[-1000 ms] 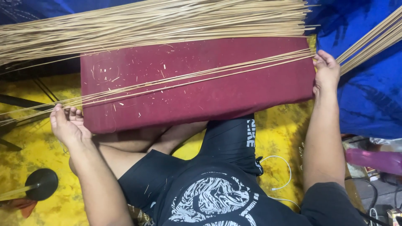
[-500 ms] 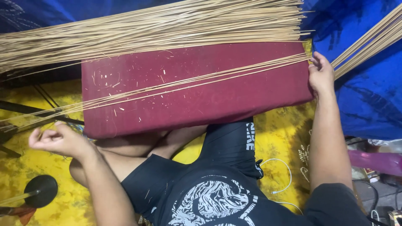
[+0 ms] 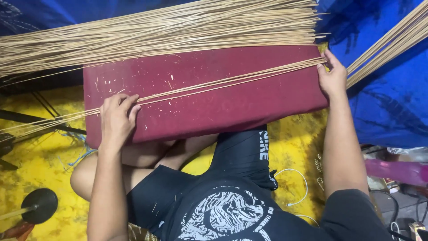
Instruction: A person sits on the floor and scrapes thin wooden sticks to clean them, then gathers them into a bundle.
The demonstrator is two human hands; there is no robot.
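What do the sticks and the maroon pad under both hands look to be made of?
Sticks: thin, straight, pale tan and matt, probably split bamboo or similar plant fibre. Pad: maroon cover, smooth with a slight sheen and rounded edges, likely vinyl or cloth over padding; pale chips lie on it. Left hand and right hand rest on the sticks.

A white cable (image 3: 292, 187) lies on the yellow mat (image 3: 26, 165).

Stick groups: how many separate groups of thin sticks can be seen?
3: a large pile behind the maroon cushion, a thin bundle across it under both hands, and another bundle at upper right; ends run beyond view.
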